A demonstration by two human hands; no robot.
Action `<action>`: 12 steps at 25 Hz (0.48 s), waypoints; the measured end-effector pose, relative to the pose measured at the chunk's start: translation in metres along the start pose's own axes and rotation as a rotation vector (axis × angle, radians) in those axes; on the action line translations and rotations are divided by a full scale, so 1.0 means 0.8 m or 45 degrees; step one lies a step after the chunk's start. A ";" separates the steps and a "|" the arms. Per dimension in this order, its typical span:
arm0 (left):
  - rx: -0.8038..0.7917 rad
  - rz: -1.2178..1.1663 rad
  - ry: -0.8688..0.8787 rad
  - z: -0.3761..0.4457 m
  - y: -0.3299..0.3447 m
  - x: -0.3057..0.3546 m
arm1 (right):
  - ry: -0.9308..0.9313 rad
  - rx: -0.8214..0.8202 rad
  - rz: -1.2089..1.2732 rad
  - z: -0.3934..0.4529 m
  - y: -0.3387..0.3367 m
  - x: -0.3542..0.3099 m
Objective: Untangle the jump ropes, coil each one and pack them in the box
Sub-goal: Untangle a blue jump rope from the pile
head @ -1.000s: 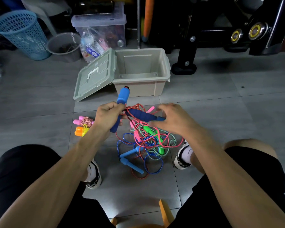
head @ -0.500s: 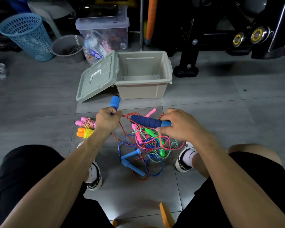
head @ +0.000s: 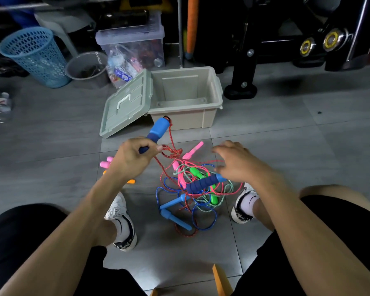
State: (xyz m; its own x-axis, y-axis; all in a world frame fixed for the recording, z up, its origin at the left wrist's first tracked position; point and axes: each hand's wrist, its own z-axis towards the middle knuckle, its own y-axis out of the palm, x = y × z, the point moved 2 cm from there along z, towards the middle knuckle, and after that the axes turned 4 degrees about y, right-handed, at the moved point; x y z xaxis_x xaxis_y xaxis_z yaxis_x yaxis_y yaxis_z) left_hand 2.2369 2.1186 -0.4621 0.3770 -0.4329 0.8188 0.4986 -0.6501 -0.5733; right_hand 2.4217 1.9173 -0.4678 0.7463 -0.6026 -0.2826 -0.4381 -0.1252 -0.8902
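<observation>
The left hand [head: 132, 155] grips one blue foam handle [head: 156, 133] of the red rope [head: 169, 159], lifted toward the open box [head: 186, 97], probably to draw that rope free. The right hand [head: 237, 161], fingers [head: 220, 149] spread and holding nothing, hovers over the tangle [head: 192, 189] on the floor [head: 286, 135], just above the other blue handle [head: 203, 183].

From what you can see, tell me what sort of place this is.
Probably a home gym or storage corner: a black exercise machine frame stands on the grey tiled floor, with a cluttered clear storage bin and a blue laundry basket along the back.
</observation>
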 end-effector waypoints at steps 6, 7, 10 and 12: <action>-0.106 -0.138 0.142 -0.025 0.001 0.044 | -0.202 -0.062 0.794 0.004 0.006 -0.049; -0.093 -0.202 0.104 -0.025 -0.001 0.046 | -0.228 -0.084 0.871 0.005 0.008 -0.057; -0.021 -0.272 -0.032 -0.023 -0.009 0.045 | -0.258 -0.037 1.063 0.008 0.000 -0.065; 0.022 -0.240 -0.116 -0.022 -0.012 0.042 | -0.254 -0.041 1.267 0.007 -0.008 -0.064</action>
State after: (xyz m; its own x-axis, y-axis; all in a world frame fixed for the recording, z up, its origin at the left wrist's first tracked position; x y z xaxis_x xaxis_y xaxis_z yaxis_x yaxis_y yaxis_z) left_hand 2.2310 2.0998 -0.4286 0.3441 -0.2457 0.9062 0.5803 -0.7031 -0.4110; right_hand 2.3891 1.9537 -0.4496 0.1041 -0.3025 -0.9475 -0.9173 0.3390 -0.2090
